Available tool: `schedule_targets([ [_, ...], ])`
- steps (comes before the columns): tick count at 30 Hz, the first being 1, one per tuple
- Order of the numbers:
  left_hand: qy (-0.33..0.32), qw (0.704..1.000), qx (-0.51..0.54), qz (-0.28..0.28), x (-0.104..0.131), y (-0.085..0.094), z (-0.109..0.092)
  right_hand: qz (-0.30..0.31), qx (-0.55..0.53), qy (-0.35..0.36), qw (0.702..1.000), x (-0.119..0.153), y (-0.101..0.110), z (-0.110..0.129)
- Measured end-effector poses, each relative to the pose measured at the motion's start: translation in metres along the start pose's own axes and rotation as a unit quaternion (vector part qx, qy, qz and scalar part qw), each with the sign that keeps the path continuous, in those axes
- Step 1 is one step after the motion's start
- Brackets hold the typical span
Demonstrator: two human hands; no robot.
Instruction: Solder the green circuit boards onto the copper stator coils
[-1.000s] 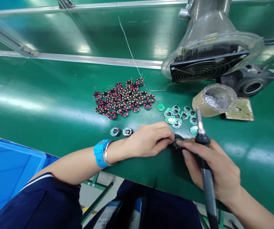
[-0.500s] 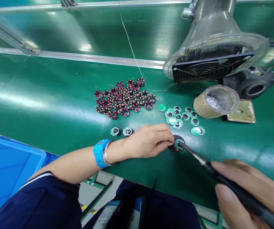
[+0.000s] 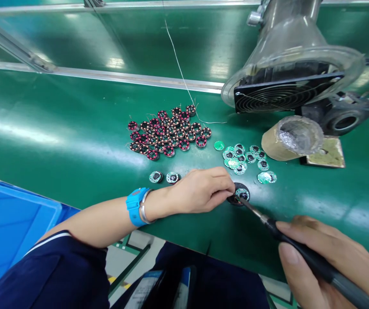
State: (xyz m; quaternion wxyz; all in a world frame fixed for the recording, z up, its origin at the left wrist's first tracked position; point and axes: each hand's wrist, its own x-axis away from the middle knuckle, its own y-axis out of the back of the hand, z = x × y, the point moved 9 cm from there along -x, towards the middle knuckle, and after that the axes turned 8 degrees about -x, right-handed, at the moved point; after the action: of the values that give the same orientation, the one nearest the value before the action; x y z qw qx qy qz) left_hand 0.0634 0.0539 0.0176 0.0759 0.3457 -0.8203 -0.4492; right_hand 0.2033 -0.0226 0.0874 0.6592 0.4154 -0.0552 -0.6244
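Note:
My right hand point(image 3: 326, 253) grips a black-handled soldering iron point(image 3: 295, 244), its metal tip slanting down to the left. That tip meets the near edge of a round green circuit board point(image 3: 242, 194), which sits in a dark round holder point(image 3: 247, 201) on the bench. My left hand point(image 3: 200, 191), reaching in from the left, is pinched closed at the holder's left side; what lies between its fingertips is too small to make out. Just behind it lie two coils topped with boards, one board-topped coil point(image 3: 155, 177) and another board-topped coil point(image 3: 172, 177).
Several copper-and-red wound coils point(image 3: 171, 133) lie grouped mid-bench. Right of them are loose round boards point(image 3: 236, 158). A solder wire point(image 3: 179, 64) hangs down behind. At right stand a fume extractor point(image 3: 274, 94), a cardboard tube point(image 3: 279, 139) and an iron stand point(image 3: 342, 118). A blue bin point(image 3: 17, 240) is lower left.
The soldering iron and my right hand have shifted slightly left and down, taking the tip from the board's middle right to its near left edge. My left hand stays in place.

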Motion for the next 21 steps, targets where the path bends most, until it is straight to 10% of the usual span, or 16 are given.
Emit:
schedule_targets([
  [21, -0.003, 1.0, -0.023, 0.0, 0.001, -0.001, -0.001, -0.076, -0.04, -0.045, 0.995, 0.015, 0.024, -0.03],
])
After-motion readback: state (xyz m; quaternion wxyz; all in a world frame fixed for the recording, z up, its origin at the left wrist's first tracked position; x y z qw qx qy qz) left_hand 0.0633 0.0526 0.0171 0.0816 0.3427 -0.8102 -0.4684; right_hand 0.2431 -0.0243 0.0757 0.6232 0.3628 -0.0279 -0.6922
